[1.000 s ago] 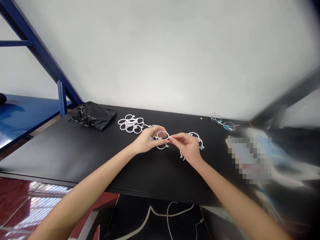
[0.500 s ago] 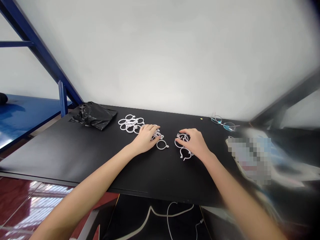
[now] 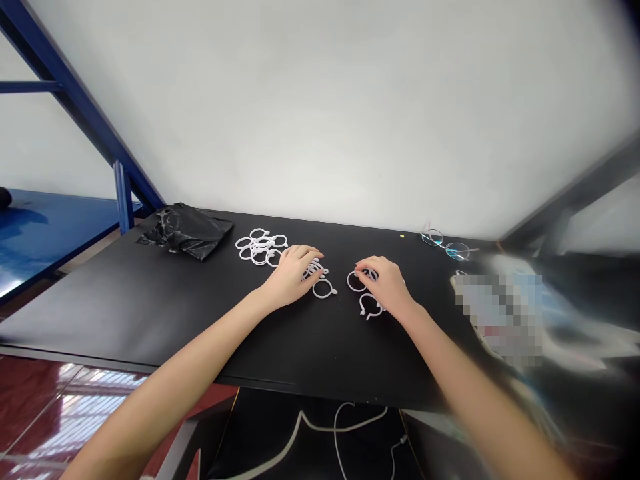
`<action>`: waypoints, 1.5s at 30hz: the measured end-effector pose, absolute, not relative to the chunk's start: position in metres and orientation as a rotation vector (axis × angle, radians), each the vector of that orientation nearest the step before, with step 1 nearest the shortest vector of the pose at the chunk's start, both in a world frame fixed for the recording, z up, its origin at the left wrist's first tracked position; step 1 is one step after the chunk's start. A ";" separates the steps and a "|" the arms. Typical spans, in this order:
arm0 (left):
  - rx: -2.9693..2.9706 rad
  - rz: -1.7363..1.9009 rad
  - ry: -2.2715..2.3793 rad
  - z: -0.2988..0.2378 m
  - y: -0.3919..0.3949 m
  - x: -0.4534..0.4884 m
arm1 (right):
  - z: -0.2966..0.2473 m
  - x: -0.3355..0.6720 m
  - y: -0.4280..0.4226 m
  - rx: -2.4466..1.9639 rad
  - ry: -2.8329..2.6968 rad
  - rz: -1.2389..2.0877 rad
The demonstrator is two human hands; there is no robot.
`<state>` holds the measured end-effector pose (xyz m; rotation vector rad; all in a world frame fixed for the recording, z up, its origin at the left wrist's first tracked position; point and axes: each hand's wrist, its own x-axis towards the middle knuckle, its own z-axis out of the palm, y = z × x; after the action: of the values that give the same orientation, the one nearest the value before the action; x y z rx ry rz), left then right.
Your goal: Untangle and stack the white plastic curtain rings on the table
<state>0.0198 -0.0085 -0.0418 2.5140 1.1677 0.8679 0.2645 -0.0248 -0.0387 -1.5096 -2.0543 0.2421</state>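
Lying just short of the right hand (image 3: 381, 277), a gapped white ring (image 3: 361, 306) is judged light, stiff yet springy, best pinched by its rim. Another ring (image 3: 349, 281) appears touched by that hand's nearly joined thumb and forefinger; whether it is gripped cannot be told. Clustered rings (image 3: 313, 268) are partly covered by the loosely curved left hand (image 3: 293, 275), thumb apart, no hold being visible. Beyond it, heaped rings (image 3: 261, 248) could be snagged together; farther out, a black bag (image 3: 187, 230) is set left, glasses (image 3: 445, 247) right.

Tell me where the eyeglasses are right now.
In the head view, the eyeglasses lie on the right, near the far edge of the black table, beyond the right hand.
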 end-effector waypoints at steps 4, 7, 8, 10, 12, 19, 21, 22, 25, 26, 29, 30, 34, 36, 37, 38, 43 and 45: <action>2.545 0.886 1.120 -0.038 -0.012 0.023 | -0.034 0.264 -0.027 -1.507 -2.053 0.226; 2.596 0.838 1.074 -0.037 -0.013 0.024 | -0.033 0.266 -0.027 -1.516 -2.062 0.249; 2.610 0.814 1.060 -0.038 -0.014 0.024 | -0.033 0.267 -0.026 -1.515 -2.066 0.265; 2.626 0.770 1.039 -0.038 -0.014 0.024 | -0.034 0.269 -0.025 -1.510 -2.067 0.294; 2.631 0.749 1.034 -0.039 -0.014 0.024 | -0.035 0.270 -0.024 -1.501 -2.053 0.312; 2.642 0.768 1.026 -0.039 -0.014 0.024 | -0.041 0.271 -0.021 -1.441 -2.002 0.339; 2.641 0.770 1.027 -0.039 -0.013 0.024 | -0.043 0.271 -0.021 -1.425 -2.004 0.341; 2.641 0.770 1.029 -0.039 -0.013 0.024 | -0.043 0.270 -0.021 -1.417 -2.003 0.342; 2.640 0.769 1.028 -0.039 -0.013 0.024 | -0.043 0.269 -0.021 -1.385 -1.989 0.340; 2.638 0.776 1.024 -0.039 -0.014 0.025 | -0.042 0.268 -0.022 -1.375 -1.982 0.336; 2.617 0.832 0.997 -0.037 -0.016 0.026 | -0.036 0.264 -0.025 -1.302 -1.928 0.316; 2.609 0.858 0.986 -0.036 -0.017 0.027 | -0.034 0.262 -0.027 -1.259 -1.899 0.316; 2.627 0.918 0.935 -0.036 -0.023 0.032 | -0.031 0.249 -0.036 -1.091 -1.803 0.397; 2.650 0.909 0.898 -0.037 -0.024 0.034 | -0.033 0.241 -0.040 -1.039 -1.767 0.455; 2.659 0.900 0.885 -0.037 -0.024 0.034 | -0.035 0.237 -0.042 -1.017 -1.743 0.476; 2.665 0.891 0.881 -0.038 -0.024 0.034 | -0.037 0.233 -0.043 -0.997 -1.716 0.496; 2.647 0.911 0.903 -0.037 -0.019 0.032 | -0.041 0.226 -0.046 -0.954 -1.608 0.630; 2.599 0.912 0.898 -0.035 -0.019 0.031 | -0.040 0.227 -0.045 -0.964 -1.563 0.673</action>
<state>0.0308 -0.0191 -0.0354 2.5987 0.8982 0.9117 0.2267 -0.0454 -0.0399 -0.9637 -1.5626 0.6732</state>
